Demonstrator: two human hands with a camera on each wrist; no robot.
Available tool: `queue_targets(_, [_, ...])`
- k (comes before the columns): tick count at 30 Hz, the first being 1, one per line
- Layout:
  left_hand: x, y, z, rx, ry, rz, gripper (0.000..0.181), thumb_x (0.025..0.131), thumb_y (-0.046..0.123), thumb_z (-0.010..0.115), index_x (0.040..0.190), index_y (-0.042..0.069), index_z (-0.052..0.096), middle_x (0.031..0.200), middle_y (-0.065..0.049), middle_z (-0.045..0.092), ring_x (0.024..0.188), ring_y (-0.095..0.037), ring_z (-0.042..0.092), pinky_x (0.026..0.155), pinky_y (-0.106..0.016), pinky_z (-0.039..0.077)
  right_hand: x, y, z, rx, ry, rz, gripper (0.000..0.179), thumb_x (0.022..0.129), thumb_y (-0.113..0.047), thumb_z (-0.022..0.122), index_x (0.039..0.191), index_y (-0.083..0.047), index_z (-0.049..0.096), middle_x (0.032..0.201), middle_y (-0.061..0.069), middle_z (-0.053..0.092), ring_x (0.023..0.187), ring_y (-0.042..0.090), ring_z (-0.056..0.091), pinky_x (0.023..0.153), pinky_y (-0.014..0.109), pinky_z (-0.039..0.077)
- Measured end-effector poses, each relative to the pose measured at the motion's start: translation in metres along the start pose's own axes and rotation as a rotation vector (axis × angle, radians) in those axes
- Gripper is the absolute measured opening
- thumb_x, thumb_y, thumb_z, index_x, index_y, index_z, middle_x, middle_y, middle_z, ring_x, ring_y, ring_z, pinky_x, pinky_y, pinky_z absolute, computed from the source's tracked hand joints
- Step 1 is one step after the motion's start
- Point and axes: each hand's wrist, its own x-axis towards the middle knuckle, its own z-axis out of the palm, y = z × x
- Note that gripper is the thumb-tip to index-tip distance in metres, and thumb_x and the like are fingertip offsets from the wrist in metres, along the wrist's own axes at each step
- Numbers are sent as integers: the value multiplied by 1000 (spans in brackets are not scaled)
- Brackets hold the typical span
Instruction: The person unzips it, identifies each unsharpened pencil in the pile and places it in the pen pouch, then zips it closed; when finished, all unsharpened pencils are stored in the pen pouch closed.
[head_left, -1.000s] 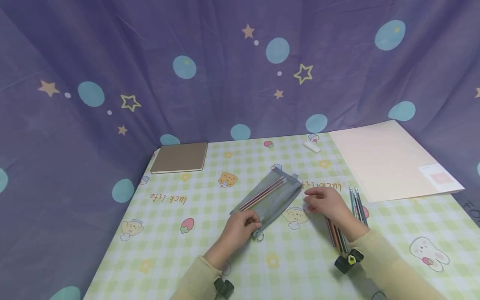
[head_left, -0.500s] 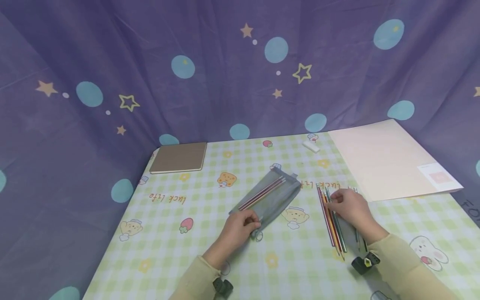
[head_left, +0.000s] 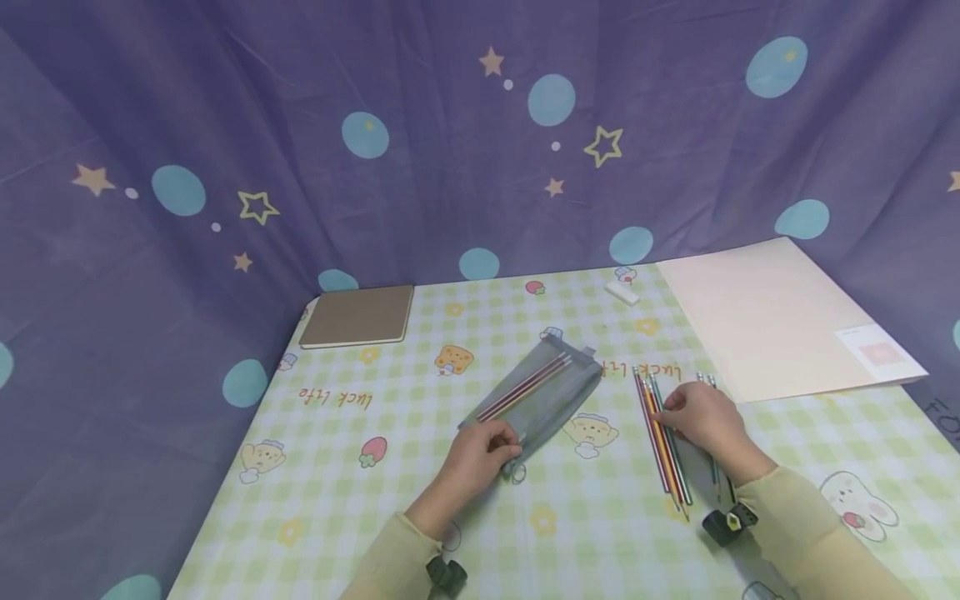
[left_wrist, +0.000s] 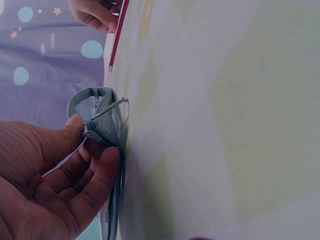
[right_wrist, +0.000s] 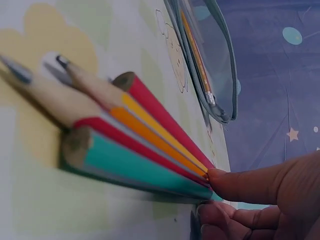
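Observation:
A grey-blue see-through mesh pencil case [head_left: 558, 404] lies slanted in the middle of the table, with several pencils [head_left: 521, 390] inside. My left hand [head_left: 483, 454] pinches its near end between thumb and fingers, beside the zipper pull [left_wrist: 105, 112]. To the right, my right hand [head_left: 705, 421] has thumb and fingertips on a small row of pencils [head_left: 663, 458]. In the right wrist view the thumb meets the orange and red pencils [right_wrist: 150, 127], while the fingers are at the green pencil [right_wrist: 145, 172]. Two of the row show sharpened points; the red and green ends are flat.
More dark pencils [head_left: 715, 479] lie partly hidden under the right hand and wrist. A white eraser [head_left: 622, 293] sits at the back, a brown notebook [head_left: 358, 317] at the back left. A large pale sheet [head_left: 780, 325] covers the back right. A patterned curtain [head_left: 450, 167] hangs behind.
My right hand has moved right, away from the case's far end, onto the row of pencils, and its fingers have closed in on them. The left hand stays on the pencil case.

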Motion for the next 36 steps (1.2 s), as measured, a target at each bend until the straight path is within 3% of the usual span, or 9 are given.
queue_targets(13, [0, -2, 0, -9, 4, 7, 8, 89, 13, 71, 83, 14, 66, 78, 8, 63, 71, -7, 55, 66, -25, 46, 3, 4, 1, 70, -109, 78, 23, 88, -21, 71, 73, -4, 65, 63, 3, 61, 56, 16, 56, 54, 30, 43])
queue_targets(22, [0, -3, 1, -8, 11, 12, 8, 88, 13, 72, 83, 13, 66, 77, 8, 63, 71, -6, 55, 66, -25, 46, 5, 6, -7, 141, -138, 88, 20, 89, -16, 66, 83, 2, 67, 66, 5, 64, 60, 17, 61, 57, 31, 51])
queue_targets(29, [-1, -4, 1, -17, 7, 12, 8, 89, 13, 71, 83, 14, 67, 77, 8, 63, 71, -7, 54, 66, -25, 46, 4, 0, -17, 237, -84, 66, 24, 90, -12, 62, 97, 11, 62, 69, 6, 65, 60, 17, 63, 57, 33, 54])
queue_targets(36, [0, -4, 1, -17, 5, 9, 7, 89, 14, 71, 83, 14, 67, 77, 9, 63, 70, -6, 54, 66, -25, 46, 4, -8, -19, 399, -44, 14, 39, 93, -7, 60, 119, 19, 50, 88, 22, 70, 63, 19, 67, 59, 34, 56])
